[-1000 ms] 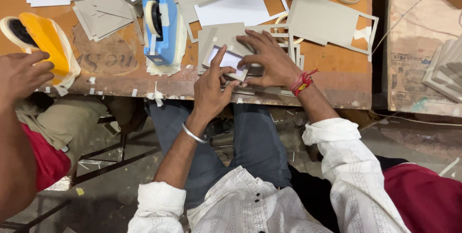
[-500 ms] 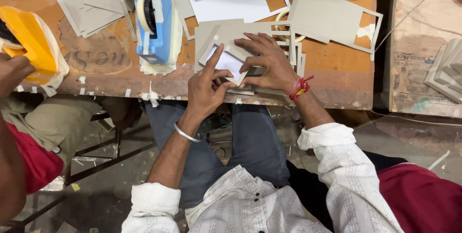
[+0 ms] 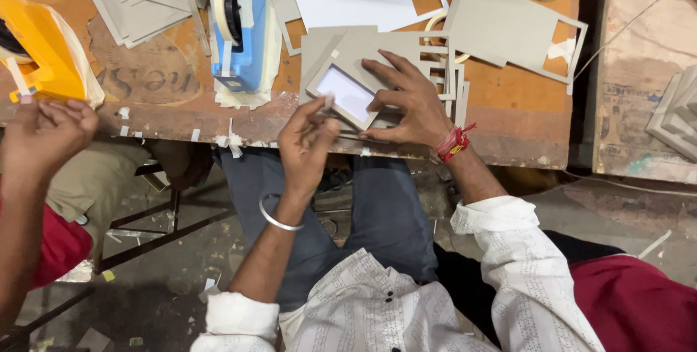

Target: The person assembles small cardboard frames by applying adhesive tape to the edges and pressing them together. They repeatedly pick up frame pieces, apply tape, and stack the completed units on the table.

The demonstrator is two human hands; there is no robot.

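While pinned flat, frame [image 3: 347, 85] under both hands.

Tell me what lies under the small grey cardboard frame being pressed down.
Under the grey cardboard frame sit more grey frames and a white sheet filling its window. The right hand covers the rest.

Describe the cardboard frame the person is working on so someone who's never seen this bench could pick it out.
On the orange worktable, look at the near edge just right of the blue tape dispenser. There the right hand presses down a grey cardboard frame while the left hand pinches its near corner. Unlike the empty frames stacked behind it, this one sits tilted and has a white sheet filling its window.
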